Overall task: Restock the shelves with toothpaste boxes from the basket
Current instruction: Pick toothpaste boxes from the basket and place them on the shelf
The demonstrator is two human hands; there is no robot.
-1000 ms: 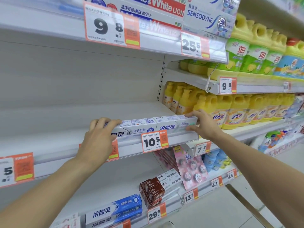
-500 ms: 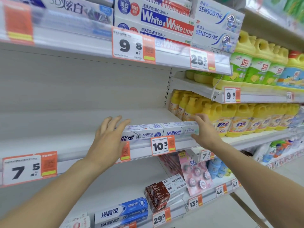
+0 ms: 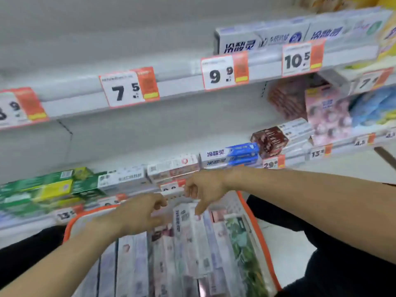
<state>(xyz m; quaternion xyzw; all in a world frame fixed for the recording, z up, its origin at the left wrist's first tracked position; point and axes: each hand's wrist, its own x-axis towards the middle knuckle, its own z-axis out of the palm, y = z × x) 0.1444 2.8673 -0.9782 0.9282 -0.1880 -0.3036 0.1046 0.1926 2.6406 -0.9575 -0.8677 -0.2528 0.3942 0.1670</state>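
Now, left hand (image 3: 139, 213): reaching in from 7 o'clock, hovering over the far end of the basket, fingers loosely curled, gripping nothing that shows.
Right hand (image 3: 203, 189): coming in from 3 o'clock, just beside the left one, fingers bent downward, one fingertip at the top of a white toothpaste box (image 3: 184, 228); whether it touches or pinches the box, blur won't let me say.
Basket (image 3: 260, 243): orange-rimmed, sitting at 6 o'clock between the person's dark-clad legs, packed with long toothpaste boxes lying side by side, ends pointing toward the shelves.
White toothpaste box: in the basket, near its far end, dark lettering running down its face.
Shelved toothpaste boxes (image 3: 295, 37): two white ones end to end up at 1 o'clock, right above the 10.5 price tag (image 3: 300, 58).
Middle shelf (image 3: 182, 82): tags reading 7.5 and 9.9 along its front edge.
Lower shelf: green boxes (image 3: 42, 189) at 9 o'clock, blue-and-white boxes (image 3: 233, 154) and brown boxes (image 3: 270, 141) toward 2 o'clock.
Picture: heavily blurred throughout.
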